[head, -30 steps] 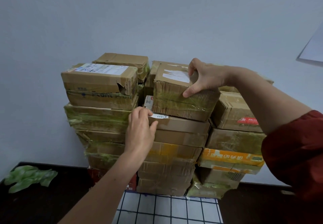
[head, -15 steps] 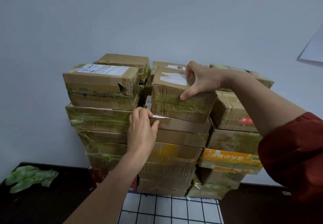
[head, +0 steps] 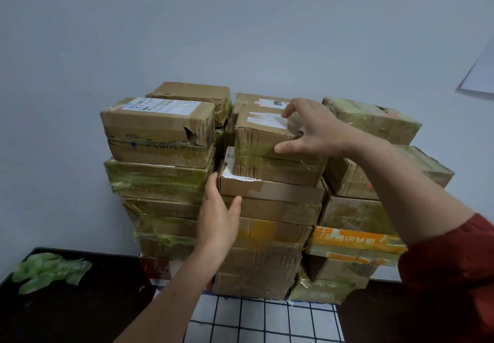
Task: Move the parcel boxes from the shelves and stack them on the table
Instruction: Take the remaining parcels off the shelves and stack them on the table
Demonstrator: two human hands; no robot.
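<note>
The top parcel box [head: 267, 152] of the middle column sits on a flat box [head: 272, 195], part of the stack on the dark table [head: 66, 316] against the wall [head: 240, 35]. Its torn white label [head: 267, 120] shows no legible writing. The right hand [head: 312, 128] hovers at its right near corner, fingers spread, grasping nothing. The left hand [head: 217, 217], fingers straight, lies against the flat box's left end. The left top box [head: 157, 134] reads "Plant" in blue; its shipping label [head: 160, 106] is too small to read. One orange band [head: 355, 238] on the right column carries white characters. Three near columns, two boxes behind
</note>
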